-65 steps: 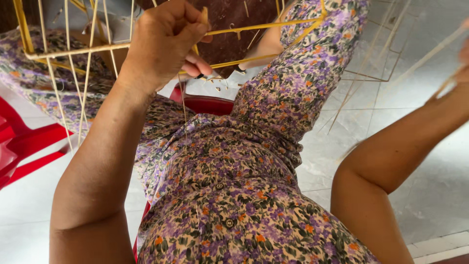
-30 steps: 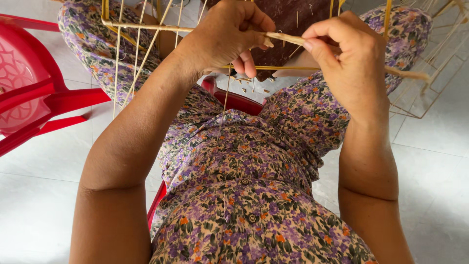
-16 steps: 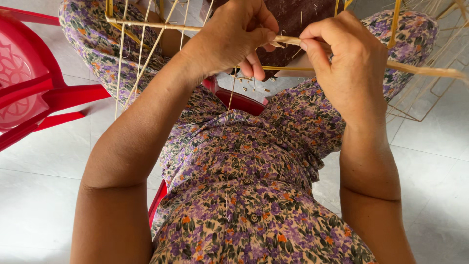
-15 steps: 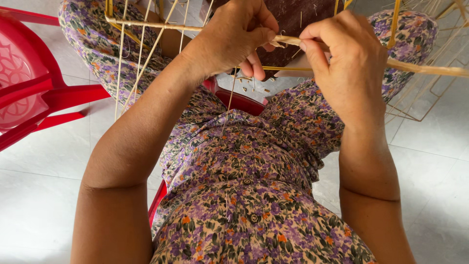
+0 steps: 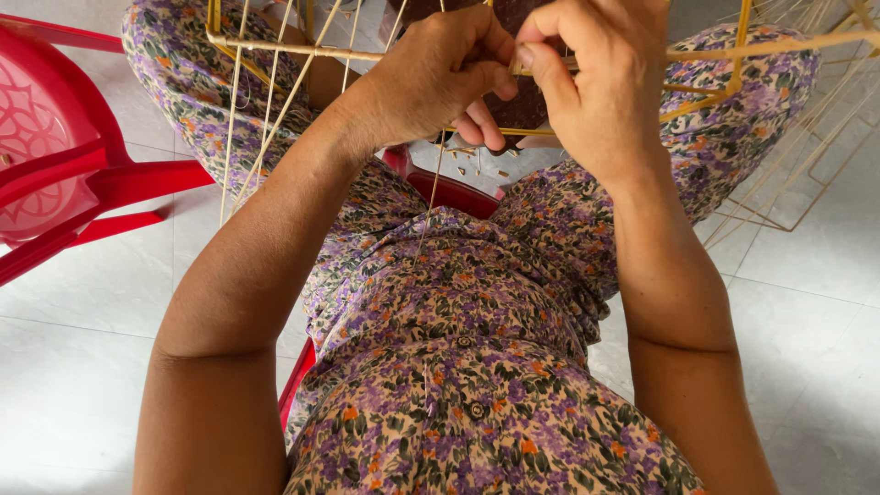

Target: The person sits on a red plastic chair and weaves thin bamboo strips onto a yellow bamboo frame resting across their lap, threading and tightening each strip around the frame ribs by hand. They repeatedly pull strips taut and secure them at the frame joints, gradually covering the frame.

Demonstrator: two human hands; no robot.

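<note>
While she sits on a red stool point(image 5: 440, 188), the person holds a frame of thin bamboo sticks point(image 5: 275, 48) above her knees, at the top of the view. Left hand point(image 5: 431, 78) is curled shut around a horizontal stick near a joint, fingers pressed together, thumb tip meeting the right. Right hand point(image 5: 596, 87) is closed too, thumb and forefinger pinching what looks like a fine thread or sliver at that same joint; exactly what sits between the fingertips is too small to tell. A thin strand point(image 5: 429, 206) hangs down from the joint toward her flowered dress point(image 5: 477, 367). Frame looks very light, springy, dry, easy to snap or bend out of square, so it is best gripped close to a crossing, not mid-span, with a gentle pinch. Sticks look smooth, likely to slip a bit. Small offcuts point(image 5: 477, 165) lie on the stool between her knees. Red plastic chair point(image 5: 64, 156) stands to her left on pale floor tiles point(image 5: 807, 302); another stick frame point(image 5: 807, 156) rests at right.
</note>
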